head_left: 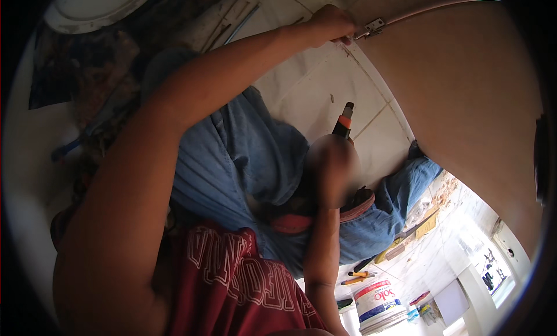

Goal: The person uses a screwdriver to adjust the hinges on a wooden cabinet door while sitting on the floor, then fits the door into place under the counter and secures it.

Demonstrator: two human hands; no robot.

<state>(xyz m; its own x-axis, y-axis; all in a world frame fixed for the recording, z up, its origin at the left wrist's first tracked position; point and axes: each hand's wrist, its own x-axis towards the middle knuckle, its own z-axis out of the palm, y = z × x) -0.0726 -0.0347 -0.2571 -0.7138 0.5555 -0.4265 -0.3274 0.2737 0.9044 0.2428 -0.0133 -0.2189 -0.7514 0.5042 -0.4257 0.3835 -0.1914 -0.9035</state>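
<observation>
A black-and-orange hand tool points away from the wearer over the pale tiled floor, between the denim-clad legs, as I look on by remote view. The right hand is wrapped around its rear part; blur hides the finger placement from me. I judge the tool light, stiff and easy to grip, best taken by the body behind the orange band, clear of the narrow grey-and-black end, whose exact kind I cannot make out. Up and to the right, a metal hinge sits at the edge of a broad brown panel; the hinge looks small, hard and possibly slick, best pinched by its leaf. The left hand reaches out on a long, outstretched arm to the panel's corner just beside the hinge, fingers curled; whether they pinch anything, I cannot tell. The panel itself appears rigid, smooth and likely awkward for its breadth, better supported along an edge than on its flat face. Farther out, a slim blue-grey rod lies on the tiles beyond the left forearm, and a round white object fills the upper left. Orange-handled pliers and a white, red and blue bucket occupy the lower right.
</observation>
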